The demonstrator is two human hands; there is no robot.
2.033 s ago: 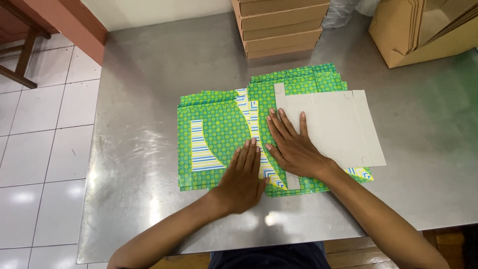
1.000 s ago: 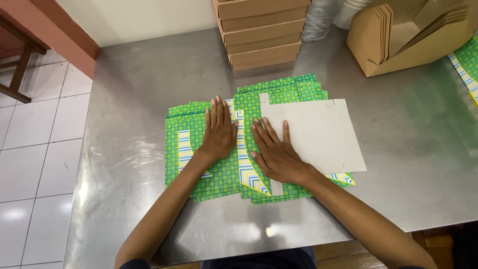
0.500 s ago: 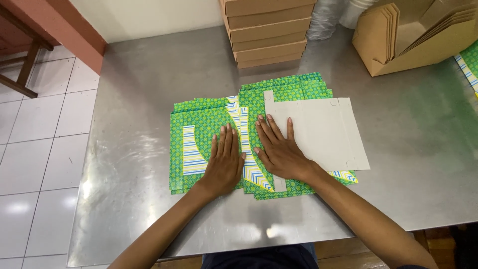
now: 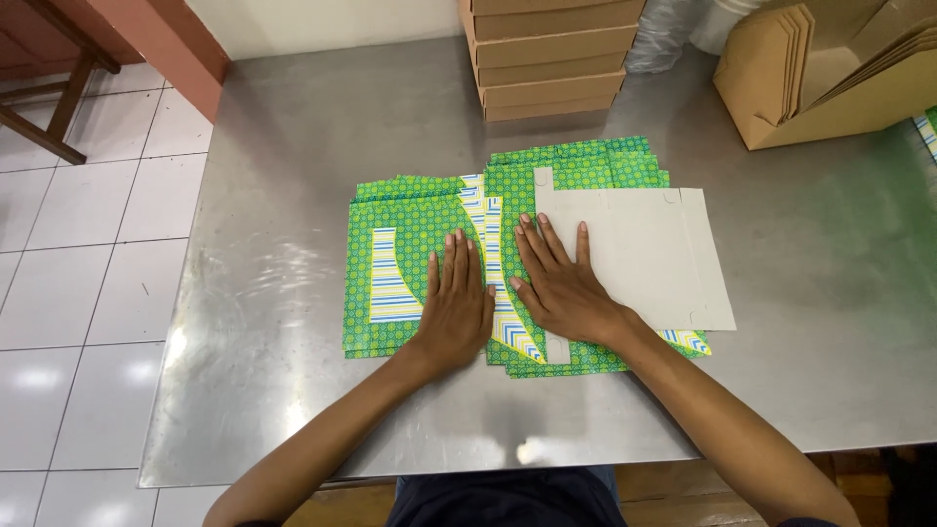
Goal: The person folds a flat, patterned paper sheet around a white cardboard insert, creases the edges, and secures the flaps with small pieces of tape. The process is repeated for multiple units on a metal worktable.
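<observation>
We cannot see the part of the green patterned sheets [image 4: 410,229] that lies under our left hand [image 4: 457,310], nor the striped fold line beneath our right hand [image 4: 558,285]. How many sheets sit in the pile we cannot tell, since only their edges peek out. The pale flap [image 4: 639,256] covers most of the sheets on the right. The stack of brown boxes [image 4: 547,60] is cut off by the top edge, as are the cardboard carton [image 4: 830,93] and the crumpled clear plastic [image 4: 673,34]. A striped scrap [image 4: 927,132] at the right edge is too clipped to identify. Our forearms leave the picture at the bottom.
</observation>
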